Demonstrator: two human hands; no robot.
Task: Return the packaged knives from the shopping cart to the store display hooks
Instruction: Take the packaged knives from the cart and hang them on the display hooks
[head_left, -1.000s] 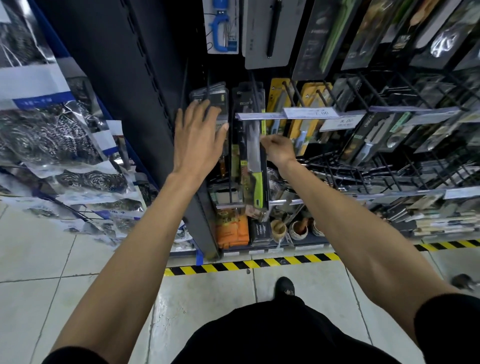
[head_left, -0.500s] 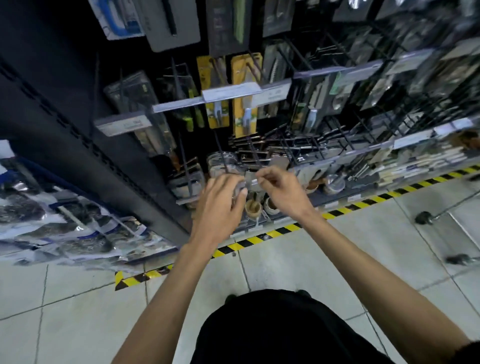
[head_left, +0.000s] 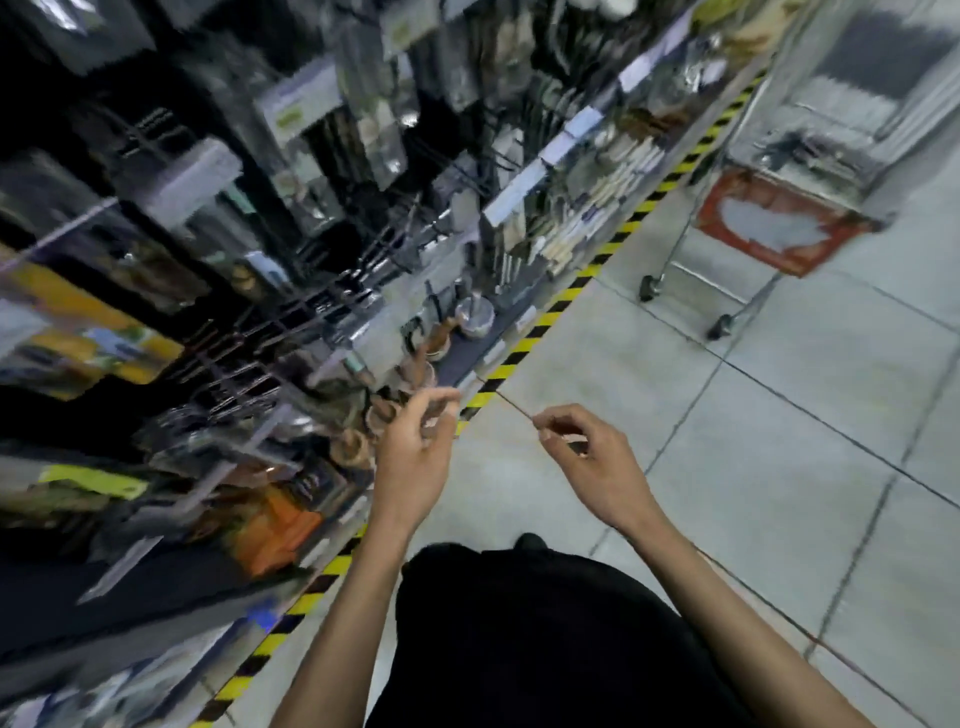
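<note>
Tiled floor (head_left: 779, 415), cart (head_left: 753, 223) (blurred) beyond fingers (head_left: 560, 417)

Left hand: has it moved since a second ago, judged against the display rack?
Yes. The left hand has dropped from high on the display rack down beside the striped floor tape.

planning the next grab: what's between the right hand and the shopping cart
Only bare tiled floor lies between the right hand and the shopping cart, seen in the head view.

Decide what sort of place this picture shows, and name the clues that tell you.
Probably a shop aisle: packaged goods hang on display hooks, a shopping cart stands on the tiled floor, and striped tape edges the shelving.
</note>
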